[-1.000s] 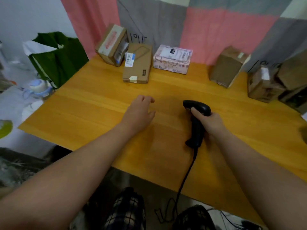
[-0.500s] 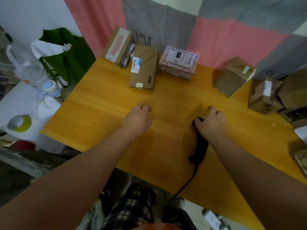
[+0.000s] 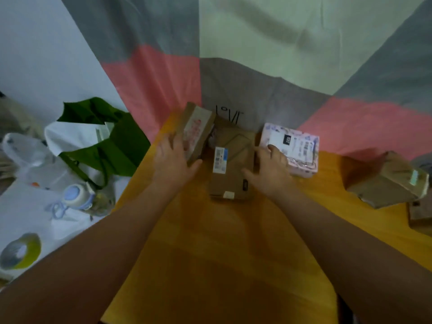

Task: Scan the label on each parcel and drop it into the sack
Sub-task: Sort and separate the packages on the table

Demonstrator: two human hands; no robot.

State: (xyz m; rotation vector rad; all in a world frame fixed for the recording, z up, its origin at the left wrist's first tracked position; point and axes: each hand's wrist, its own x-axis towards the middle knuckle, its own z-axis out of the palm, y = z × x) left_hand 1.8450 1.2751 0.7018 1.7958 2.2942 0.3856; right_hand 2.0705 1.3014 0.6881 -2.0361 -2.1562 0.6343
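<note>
two hands have left the scanner: left hand (image 3: 173,160) fingers apart on the tilted box (image 3: 196,129), right hand (image 3: 268,170) fingers apart beside the flat parcel (image 3: 231,164), so pick-up looks next.

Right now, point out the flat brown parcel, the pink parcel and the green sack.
flat brown parcel (image 3: 236,157): head view, bare top face.
pink parcel (image 3: 298,146): head view, white label.
green sack (image 3: 126,146): head view, side wall.

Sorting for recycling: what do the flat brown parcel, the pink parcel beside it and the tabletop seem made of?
Flat brown parcel: matte cardboard, creased folds. Pink parcel: patterned wrap, paper or plastic, hard to tell. Tabletop: apparently wood or veneer, smooth yellow finish, plank lines showing.
</note>
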